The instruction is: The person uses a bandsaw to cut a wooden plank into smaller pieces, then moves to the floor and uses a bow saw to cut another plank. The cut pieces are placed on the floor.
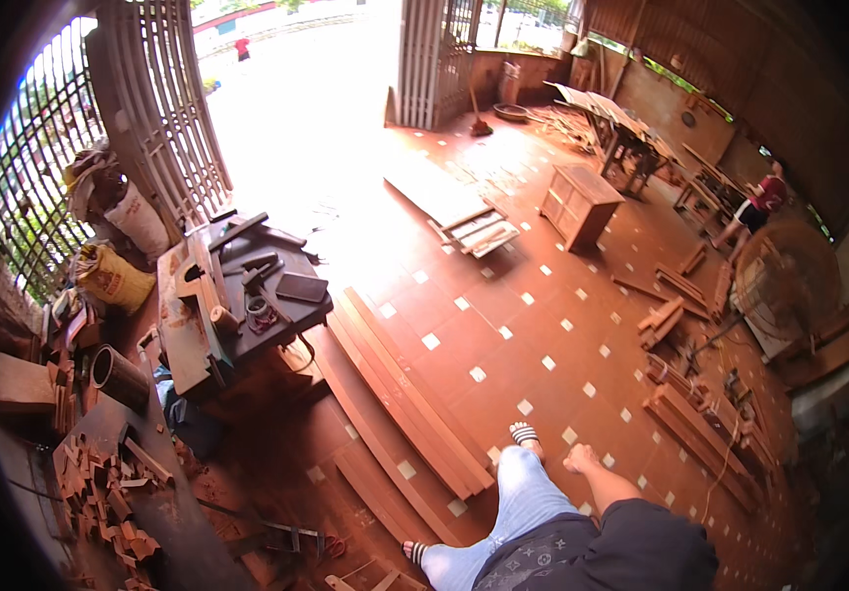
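Observation:
My right hand (582,458) hangs beside my right knee over the tiled floor, its fingers curled closed with nothing seen in them. My left hand is out of the picture. I stand in jeans and striped sandals, with long wooden planks (405,409) lying on the floor to my left, by my feet. Beyond the planks, at the left, a workbench (209,340) carries dark tools and a dark flat block (301,287). Neither the planks nor the bench is touched by my right hand.
Wood offcuts (114,497) heap up at the lower left. Lumber stacks (705,443) lie on the right, near a large round fan (787,278). A small wooden cabinet (579,205) and a low stack of boards (478,231) stand ahead. Another person (764,197) is at the far right.

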Action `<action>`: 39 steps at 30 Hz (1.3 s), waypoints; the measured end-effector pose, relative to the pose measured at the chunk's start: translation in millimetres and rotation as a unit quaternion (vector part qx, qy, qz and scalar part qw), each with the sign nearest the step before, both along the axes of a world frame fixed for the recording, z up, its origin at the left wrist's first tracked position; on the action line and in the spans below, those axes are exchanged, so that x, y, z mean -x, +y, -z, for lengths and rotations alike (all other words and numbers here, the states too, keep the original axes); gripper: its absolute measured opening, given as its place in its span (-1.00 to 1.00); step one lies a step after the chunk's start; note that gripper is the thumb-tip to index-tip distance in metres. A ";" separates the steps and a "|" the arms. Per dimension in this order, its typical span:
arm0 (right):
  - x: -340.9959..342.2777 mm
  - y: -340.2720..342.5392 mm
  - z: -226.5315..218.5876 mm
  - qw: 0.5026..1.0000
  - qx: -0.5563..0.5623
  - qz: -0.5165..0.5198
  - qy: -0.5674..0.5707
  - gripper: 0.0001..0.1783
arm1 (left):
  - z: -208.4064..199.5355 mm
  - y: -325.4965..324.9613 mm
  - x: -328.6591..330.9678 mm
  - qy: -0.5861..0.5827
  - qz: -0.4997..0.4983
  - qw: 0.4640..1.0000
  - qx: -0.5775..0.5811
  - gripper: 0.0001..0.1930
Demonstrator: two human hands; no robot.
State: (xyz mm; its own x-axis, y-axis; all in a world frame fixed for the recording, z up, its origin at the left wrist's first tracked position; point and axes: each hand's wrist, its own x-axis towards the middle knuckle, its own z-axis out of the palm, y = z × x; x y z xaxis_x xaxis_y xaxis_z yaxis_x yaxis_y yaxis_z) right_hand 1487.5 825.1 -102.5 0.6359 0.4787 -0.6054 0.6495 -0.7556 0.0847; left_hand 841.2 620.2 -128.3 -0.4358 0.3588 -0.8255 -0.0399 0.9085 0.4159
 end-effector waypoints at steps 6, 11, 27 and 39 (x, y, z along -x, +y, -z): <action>-143.7 78.6 66.7 0.997 0.025 0.051 0.060 -0.48 | -41.4 140.4 -120.6 0.043 -0.001 0.996 -0.076 -0.69; -224.9 196.1 121.5 0.982 -0.053 0.089 0.159 -0.69 | -11.3 216.7 -189.2 0.218 0.117 0.937 -0.249 -0.66; -472.1 329.1 165.2 0.902 -0.068 0.348 0.248 -0.72 | -187.4 686.7 -494.4 0.025 0.219 0.950 -0.221 -0.82; -458.7 615.9 161.4 0.940 -0.159 0.255 0.161 -0.78 | -88.8 1043.5 -570.6 0.016 0.343 0.918 -0.198 -0.83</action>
